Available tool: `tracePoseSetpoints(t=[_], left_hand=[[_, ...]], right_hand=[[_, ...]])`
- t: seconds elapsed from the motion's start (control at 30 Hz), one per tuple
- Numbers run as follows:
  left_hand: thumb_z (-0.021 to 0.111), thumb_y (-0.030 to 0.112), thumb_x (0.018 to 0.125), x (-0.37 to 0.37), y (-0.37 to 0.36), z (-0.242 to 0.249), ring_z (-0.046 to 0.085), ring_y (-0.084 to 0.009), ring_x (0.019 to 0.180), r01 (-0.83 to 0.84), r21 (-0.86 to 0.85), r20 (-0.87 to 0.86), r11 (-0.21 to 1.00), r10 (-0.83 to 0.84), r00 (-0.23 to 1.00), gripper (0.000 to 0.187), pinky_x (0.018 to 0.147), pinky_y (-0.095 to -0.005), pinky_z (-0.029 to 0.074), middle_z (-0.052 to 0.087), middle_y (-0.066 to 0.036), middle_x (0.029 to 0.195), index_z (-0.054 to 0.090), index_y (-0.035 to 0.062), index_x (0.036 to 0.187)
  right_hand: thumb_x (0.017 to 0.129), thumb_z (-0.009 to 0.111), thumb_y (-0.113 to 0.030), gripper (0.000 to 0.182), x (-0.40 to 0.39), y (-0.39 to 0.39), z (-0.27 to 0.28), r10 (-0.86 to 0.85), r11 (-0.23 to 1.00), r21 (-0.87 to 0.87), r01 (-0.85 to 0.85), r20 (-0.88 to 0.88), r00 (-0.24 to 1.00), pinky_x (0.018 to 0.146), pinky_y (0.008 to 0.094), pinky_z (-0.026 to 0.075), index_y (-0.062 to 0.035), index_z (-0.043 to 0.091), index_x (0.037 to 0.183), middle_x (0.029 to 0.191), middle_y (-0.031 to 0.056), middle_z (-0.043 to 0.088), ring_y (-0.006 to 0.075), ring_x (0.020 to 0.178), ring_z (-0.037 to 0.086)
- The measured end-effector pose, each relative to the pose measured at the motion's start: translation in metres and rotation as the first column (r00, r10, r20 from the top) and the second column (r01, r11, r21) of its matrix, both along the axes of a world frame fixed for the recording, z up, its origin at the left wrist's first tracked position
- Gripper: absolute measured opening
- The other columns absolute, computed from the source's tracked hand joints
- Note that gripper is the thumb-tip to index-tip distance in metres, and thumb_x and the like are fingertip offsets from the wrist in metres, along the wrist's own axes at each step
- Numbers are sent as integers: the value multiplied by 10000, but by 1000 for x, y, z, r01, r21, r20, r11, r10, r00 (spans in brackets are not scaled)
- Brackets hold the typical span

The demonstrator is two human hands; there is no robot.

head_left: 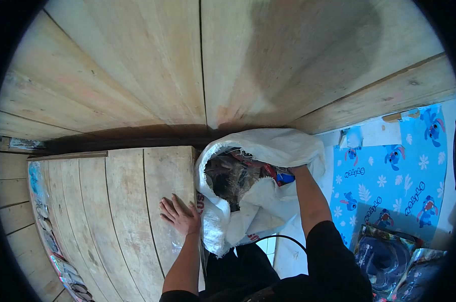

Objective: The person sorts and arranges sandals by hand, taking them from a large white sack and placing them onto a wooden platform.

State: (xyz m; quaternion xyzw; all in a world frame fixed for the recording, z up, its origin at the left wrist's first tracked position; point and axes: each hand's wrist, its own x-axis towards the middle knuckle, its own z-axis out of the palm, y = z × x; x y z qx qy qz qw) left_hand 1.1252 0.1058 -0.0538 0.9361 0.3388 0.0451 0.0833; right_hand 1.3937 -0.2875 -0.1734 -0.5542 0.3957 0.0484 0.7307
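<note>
A large white woven sack (pixel 268 141) stands with its mouth open beside the wooden boards. Inside it lie dark, tangled contents (pixel 228 176), with some red and a blue item (pixel 286 178) near the right side. My right hand (pixel 299 171) is at the sack's right rim; its fingers go down inside and are hidden. My left hand (pixel 179 215) lies flat with fingers spread on the wooden surface (pixel 127 211), just left of the sack, and holds nothing.
Plank walls (pixel 152 65) rise in front. At right is a blue cartoon-patterned sheet (pixel 379 171), with dark plastic-wrapped packages (pixel 384 256) at its lower end. A black cable (pixel 288 238) curves below the sack. Several items line the wooden surface's left edge.
</note>
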Motion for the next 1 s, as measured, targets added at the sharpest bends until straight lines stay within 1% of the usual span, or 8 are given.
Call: tracePoseSetpoints(t=[0.27, 0.63, 0.8, 0.9, 0.97, 1.0], left_hand=[[453, 408, 859, 1, 0, -5, 99, -359, 1401, 11, 25, 0, 1000, -11, 1000, 645, 1103, -548, 25, 166, -196, 1500, 324, 97, 1410], [456, 416, 859, 2, -2, -5, 91, -359, 1401, 5, 33, -34, 999, -4, 999, 663, 1107, -539, 23, 157, -190, 1504, 302, 105, 1423], [454, 409, 861, 1, -1, -7, 98, -357, 1401, 6, 42, -40, 999, -4, 999, 660, 1108, -537, 26, 160, -188, 1504, 298, 109, 1428], [456, 405, 860, 2, -4, -6, 102, -355, 1401, -1, 38, -43, 999, 2, 999, 659, 1109, -535, 26, 163, -187, 1504, 296, 113, 1429], [459, 398, 865, 2, -4, -6, 96, -337, 1403, 4, 60, -48, 998, -1, 999, 654, 1111, -526, 31, 162, -168, 1507, 280, 123, 1432], [459, 398, 865, 2, -4, -6, 96, -337, 1403, 8, 61, -49, 998, -5, 999, 654, 1111, -526, 31, 162, -168, 1507, 280, 123, 1432]], right_hand=[[923, 470, -270, 363, 2, -8, -21, -47, 999, 14, 47, 5, 999, 914, 380, 459, -87, 502, 1236, 1126, 99, 594, 243, 1060, 557], [923, 484, -277, 382, 34, 33, -38, -149, 989, 33, 147, 39, 988, 915, 372, 457, -83, 483, 1252, 1147, 93, 582, 235, 1068, 551], [923, 490, -280, 392, 16, 31, -50, -168, 985, 57, 165, 46, 985, 915, 368, 456, -80, 475, 1260, 1156, 90, 576, 231, 1072, 548], [923, 493, -282, 398, -9, 28, -62, -173, 984, 53, 171, 50, 984, 915, 366, 456, -79, 470, 1264, 1162, 88, 573, 229, 1074, 546], [923, 496, -283, 402, -37, 21, -76, -152, 988, 31, 150, 71, 986, 915, 365, 456, -78, 467, 1267, 1166, 87, 570, 227, 1076, 545], [923, 497, -284, 404, -54, 16, -85, -80, 996, -31, 84, 111, 991, 915, 364, 456, -78, 465, 1269, 1168, 86, 569, 226, 1077, 544]])
